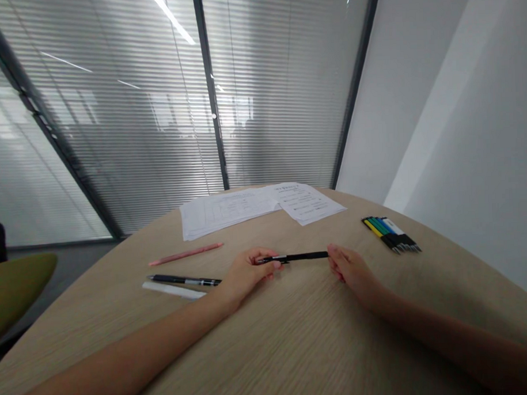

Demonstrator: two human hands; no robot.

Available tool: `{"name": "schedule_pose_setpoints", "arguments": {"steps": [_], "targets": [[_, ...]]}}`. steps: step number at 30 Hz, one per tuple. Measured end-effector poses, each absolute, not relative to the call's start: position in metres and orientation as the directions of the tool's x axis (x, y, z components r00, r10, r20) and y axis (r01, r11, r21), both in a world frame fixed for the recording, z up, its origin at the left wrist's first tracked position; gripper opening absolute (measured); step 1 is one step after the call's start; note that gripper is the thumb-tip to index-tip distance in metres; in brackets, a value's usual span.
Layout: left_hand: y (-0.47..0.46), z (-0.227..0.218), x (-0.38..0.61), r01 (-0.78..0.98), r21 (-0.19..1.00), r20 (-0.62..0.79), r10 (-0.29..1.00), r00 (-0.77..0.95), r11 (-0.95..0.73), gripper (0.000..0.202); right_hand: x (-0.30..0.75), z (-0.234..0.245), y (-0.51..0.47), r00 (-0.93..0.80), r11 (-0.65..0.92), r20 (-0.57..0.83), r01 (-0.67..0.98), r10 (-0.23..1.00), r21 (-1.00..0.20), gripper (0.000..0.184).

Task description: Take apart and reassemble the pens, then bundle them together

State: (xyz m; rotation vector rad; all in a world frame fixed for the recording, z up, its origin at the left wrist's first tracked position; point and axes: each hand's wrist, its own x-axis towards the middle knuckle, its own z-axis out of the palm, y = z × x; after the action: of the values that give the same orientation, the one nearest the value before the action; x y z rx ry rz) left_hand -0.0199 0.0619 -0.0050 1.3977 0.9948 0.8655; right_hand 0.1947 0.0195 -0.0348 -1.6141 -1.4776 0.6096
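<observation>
A black pen (306,256) lies level between my two hands, just over the table. My left hand (251,271) is closed on its clip end, thumb and fingers around it. The fingers of my right hand (349,269) pinch its other end, which they hide. Beside my left wrist are a dark pen (184,280) and a white strip (171,289), both partly covered by my forearm. Farther up on the left rests a pink pencil-like stick (185,254).
Printed sheets of paper (229,210) lie at the far side of the wooden table (294,346). Several pens with yellow, green and blue barrels (390,234) sit in a row at right. A green chair (20,286) stands at left, and blinds-covered glass is behind.
</observation>
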Motion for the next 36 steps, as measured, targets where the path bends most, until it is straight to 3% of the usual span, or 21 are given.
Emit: {"name": "schedule_pose_setpoints", "arguments": {"steps": [12, 20, 30, 33, 36], "targets": [[0.061, 0.003, -0.024, -0.007, 0.999, -0.041, 0.892, 0.449, 0.050, 0.024, 0.188, -0.027, 0.005, 0.166, 0.143, 0.369, 0.721, 0.914, -0.678, 0.039], [0.062, -0.002, -0.023, 0.030, 0.995, -0.096, 0.887, 0.451, 0.092, 0.039, 0.181, -0.024, -0.003, 0.056, 0.272, 0.472, 0.755, 0.880, -0.597, 0.027], [0.060, 0.002, -0.021, -0.030, 0.999, 0.002, 0.899, 0.438, 0.012, 0.034, 0.184, -0.026, 0.005, 0.101, 0.214, 0.386, 0.692, 0.917, -0.689, 0.023], [0.060, 0.002, -0.021, -0.026, 1.000, 0.011, 0.908, 0.419, 0.000, 0.042, 0.188, -0.028, 0.012, 0.113, 0.184, 0.339, 0.661, 0.934, -0.727, 0.026], [0.060, 0.001, -0.021, 0.014, 1.000, 0.007, 0.912, 0.409, -0.014, 0.035, 0.192, -0.033, 0.018, 0.108, 0.142, 0.267, 0.629, 0.958, -0.764, 0.032]]}}
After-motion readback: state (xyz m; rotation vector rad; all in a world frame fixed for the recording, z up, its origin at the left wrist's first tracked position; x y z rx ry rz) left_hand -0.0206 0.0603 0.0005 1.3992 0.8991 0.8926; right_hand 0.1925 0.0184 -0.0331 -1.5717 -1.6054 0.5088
